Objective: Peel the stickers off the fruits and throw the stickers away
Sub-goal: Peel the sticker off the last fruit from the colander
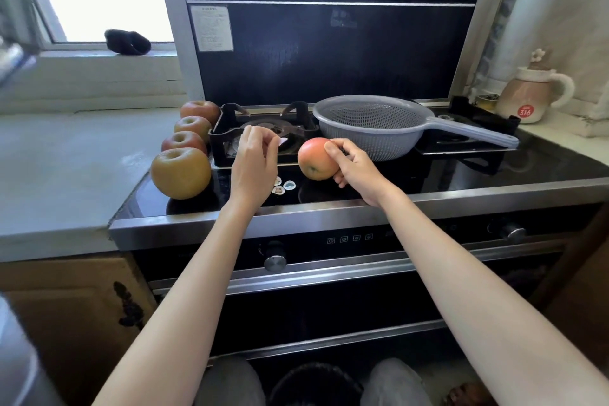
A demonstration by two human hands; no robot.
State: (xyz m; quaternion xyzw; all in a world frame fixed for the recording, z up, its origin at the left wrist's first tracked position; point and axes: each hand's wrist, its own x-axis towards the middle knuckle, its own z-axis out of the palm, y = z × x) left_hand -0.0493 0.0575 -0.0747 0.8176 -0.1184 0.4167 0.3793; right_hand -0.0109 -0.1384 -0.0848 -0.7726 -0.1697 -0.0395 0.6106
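My right hand [354,164] grips a pink-red apple [314,158] just above the black glass stovetop [412,175]. To its left, my left hand [253,161] pinches a small pink sticker [283,141] between thumb and fingertips, a short way clear of the apple. Several peeled stickers [283,185] lie on the glass between my wrists. Several more apples stand in a row along the stove's left edge, the biggest, yellowish one [181,172] nearest me, the others [184,142] behind it.
A grey plastic colander [372,123] with a long handle sits on the right burner. The left burner grate [260,132] is behind my left hand. A beige kettle [527,95] stands at the far right. A dark round bin [316,384] is on the floor between my knees.
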